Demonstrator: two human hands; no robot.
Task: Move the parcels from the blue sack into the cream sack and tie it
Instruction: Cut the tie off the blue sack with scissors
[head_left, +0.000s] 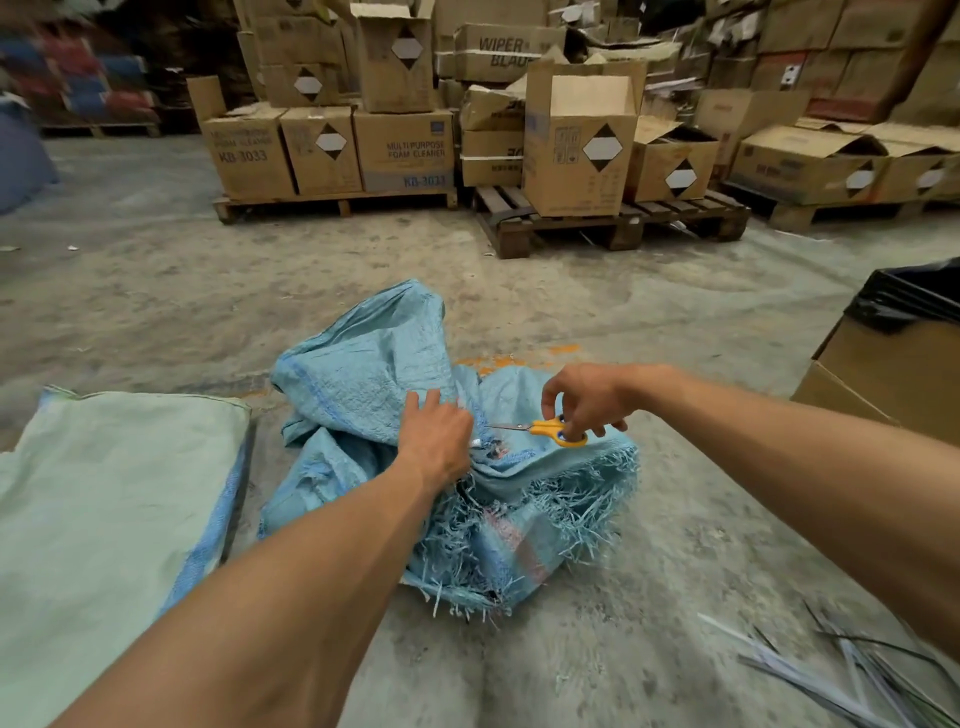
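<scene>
A crumpled blue woven sack (363, 374) lies on the concrete floor in front of me, its near end frayed into loose strands. My left hand (434, 434) grips the bunched fabric at the sack's tied neck. My right hand (584, 397) holds yellow-handled scissors (550, 430), blades pointing left toward the bunched neck beside my left hand. A pale cream-green sack (114, 493) lies flat on the floor to the left. No parcels show; the blue sack's contents are hidden.
Wooden pallets (613, 223) stacked with cardboard boxes (576, 150) line the back. A cardboard bin with a black liner (904, 332) stands at the right. Loose plastic strips (841, 675) lie on the floor at lower right.
</scene>
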